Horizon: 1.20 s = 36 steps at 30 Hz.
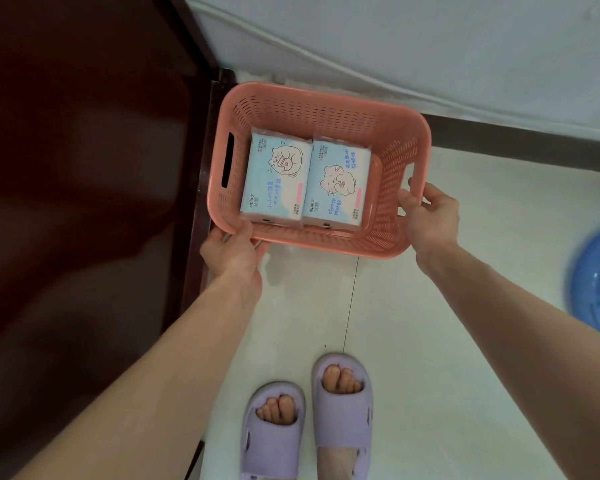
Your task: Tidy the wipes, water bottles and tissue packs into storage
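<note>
Pink slotted basket (pixel 326 112) held by both hands, two tissue packs (pixel 274 178) lying flat side by side on its bottom.
Left hand (pixel 234 252) grips the near-left rim corner and right hand (pixel 430 216) grips the right rim beside the handle slot. Dark wooden cabinet (pixel 84 168) crowds the basket's left side, with a wall (pixel 395 36) beyond, a blue basin (pixel 593 282) at the right edge and lilac slippers (pixel 274 427) near.

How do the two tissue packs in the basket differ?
The left pack has its cartoon animal near the far end; the right pack has it mid-pack. The left pack lies by the basket wall; the right pack leaves a gap. Both are pale blue and lie flat.
</note>
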Tool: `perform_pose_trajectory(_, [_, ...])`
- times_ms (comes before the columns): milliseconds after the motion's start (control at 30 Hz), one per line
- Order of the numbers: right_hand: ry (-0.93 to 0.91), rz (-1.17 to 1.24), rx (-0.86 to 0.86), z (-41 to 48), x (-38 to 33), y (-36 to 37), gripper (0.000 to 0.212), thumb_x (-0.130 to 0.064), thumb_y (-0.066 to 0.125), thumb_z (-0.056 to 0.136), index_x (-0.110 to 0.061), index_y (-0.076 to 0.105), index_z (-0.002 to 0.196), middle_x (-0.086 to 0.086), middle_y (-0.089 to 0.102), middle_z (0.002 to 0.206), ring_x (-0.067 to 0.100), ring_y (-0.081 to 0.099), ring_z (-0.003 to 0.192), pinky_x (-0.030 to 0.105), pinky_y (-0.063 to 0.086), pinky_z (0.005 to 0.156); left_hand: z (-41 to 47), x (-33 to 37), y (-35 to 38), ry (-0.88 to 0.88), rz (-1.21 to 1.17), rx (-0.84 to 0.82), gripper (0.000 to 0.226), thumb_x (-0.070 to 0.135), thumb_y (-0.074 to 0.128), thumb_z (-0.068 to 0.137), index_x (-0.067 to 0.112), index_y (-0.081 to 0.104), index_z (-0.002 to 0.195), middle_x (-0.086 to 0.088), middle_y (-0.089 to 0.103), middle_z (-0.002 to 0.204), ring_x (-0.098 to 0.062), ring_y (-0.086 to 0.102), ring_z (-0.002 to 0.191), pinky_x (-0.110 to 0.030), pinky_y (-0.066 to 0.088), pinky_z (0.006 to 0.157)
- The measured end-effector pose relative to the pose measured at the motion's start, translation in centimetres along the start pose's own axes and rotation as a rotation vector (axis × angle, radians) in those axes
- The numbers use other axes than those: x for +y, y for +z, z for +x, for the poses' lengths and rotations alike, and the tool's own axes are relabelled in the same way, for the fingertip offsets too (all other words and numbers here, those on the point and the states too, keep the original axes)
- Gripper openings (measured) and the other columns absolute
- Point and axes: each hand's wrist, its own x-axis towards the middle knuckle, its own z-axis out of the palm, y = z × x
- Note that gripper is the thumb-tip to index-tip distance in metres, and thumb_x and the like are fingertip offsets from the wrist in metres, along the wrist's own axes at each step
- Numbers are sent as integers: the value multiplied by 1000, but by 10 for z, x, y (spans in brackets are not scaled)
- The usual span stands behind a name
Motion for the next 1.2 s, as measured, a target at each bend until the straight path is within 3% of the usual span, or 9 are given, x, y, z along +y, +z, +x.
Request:
perform_pose_trajectory(300, [-16,-9,3,4,-1,1,23,-23,57,95,-39,54,78,-13,61,75,33,71,89,48,56,87,6,0,2,-2,7,-25,32,-6,50,96,0,57,126,-13,68,118,-23,69,99,-29,59,76])
perform_pose_trajectory(767, [4,-16,-12,13,-6,0,26,-24,57,94,-40,56,74,-10,64,79,32,70,93,46,56,88,10,8,12,-44,5,-56,32,-3,53,96,2,56,127,-12,69,115,-16,70,86,-35,58,83])
perform_pose_trajectory(900, [-10,-46,-56,13,-4,-3,11,-22,55,95,-31,61,100,2,70,93,29,70,91,45,57,87,9,9,11,-82,-20,-72,33,-2,53,96,2,54,128,-13,68,116,-16,70,83,-30,59,75])
perform_pose_trajectory(967, [-2,-32,-83,6,-3,-3,20,-24,57,94,-27,57,113,-1,69,93,25,70,92,41,56,89,8,9,7,-98,8,-114,34,-1,55,95,3,53,129,-12,69,111,-16,70,81,-28,60,73])
perform_pose_trajectory(1033, [-15,-36,-109,-1,-3,-4,25,-26,62,91,-26,54,114,-2,68,96,22,69,94,41,55,92,3,10,4,-115,53,-164,37,2,57,94,5,51,131,-11,69,111,-16,70,82,-27,60,73])
perform_pose_trajectory(1133, [6,-35,-130,-19,-6,-8,44,-27,69,86,-24,49,125,-2,67,108,21,67,102,42,52,97,-6,11,-3,-132,163,-197,52,12,66,91,11,44,139,-9,65,123,-15,67,92,-31,59,79])
perform_pose_trajectory(1200, [26,-49,-112,-27,-3,-11,71,-30,73,83,-20,37,143,1,62,126,22,62,113,44,48,102,-14,9,-9,-99,286,-164,64,19,72,87,12,40,143,-6,62,125,-14,65,98,-35,54,90])
